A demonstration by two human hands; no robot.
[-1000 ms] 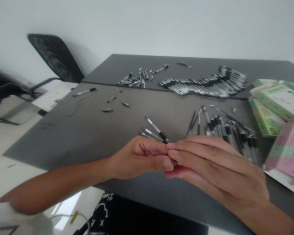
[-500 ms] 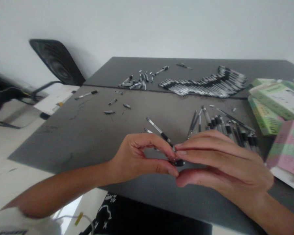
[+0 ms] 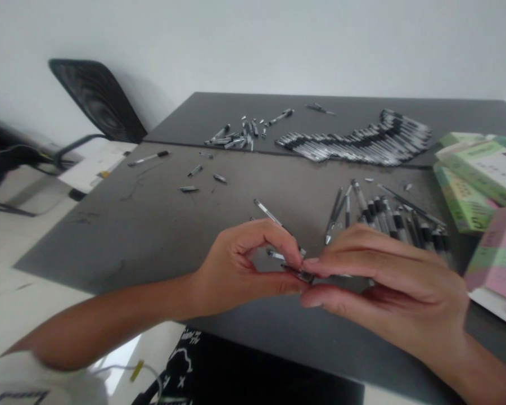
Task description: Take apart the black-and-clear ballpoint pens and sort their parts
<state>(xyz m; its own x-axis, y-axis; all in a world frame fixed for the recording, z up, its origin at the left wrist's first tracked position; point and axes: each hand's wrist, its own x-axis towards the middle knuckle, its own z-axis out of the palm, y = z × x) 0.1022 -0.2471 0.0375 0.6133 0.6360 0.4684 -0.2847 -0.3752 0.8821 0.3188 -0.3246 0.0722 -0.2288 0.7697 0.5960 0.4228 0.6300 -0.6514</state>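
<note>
My left hand (image 3: 253, 267) pinches a short, dark, see-through pen cap (image 3: 298, 273) between thumb and forefinger. At the cap's right end are the thumb and fingertips of my right hand (image 3: 383, 281), closed on it in a loose pinch. Just beyond my left fingers a clear pen with a black grip (image 3: 270, 210) lies on the table, partly covered by the hand. Behind my right hand spreads a group of clear, black-gripped pens (image 3: 390, 216), also partly hidden.
On the dark table (image 3: 152, 225), a long row of pens (image 3: 354, 146) lies at the back, left of which is a pile of caps and small parts (image 3: 236, 138). Loose caps (image 3: 189, 189) and a pen (image 3: 148, 158) lie leftward. Green boxes (image 3: 468, 197) and a pink-green box (image 3: 500, 253) stand right.
My fingers have parted somewhat, bringing the pen cap into view between them. Both hands have shifted slightly to the right, and the right fingers have turned around the cap's end.
</note>
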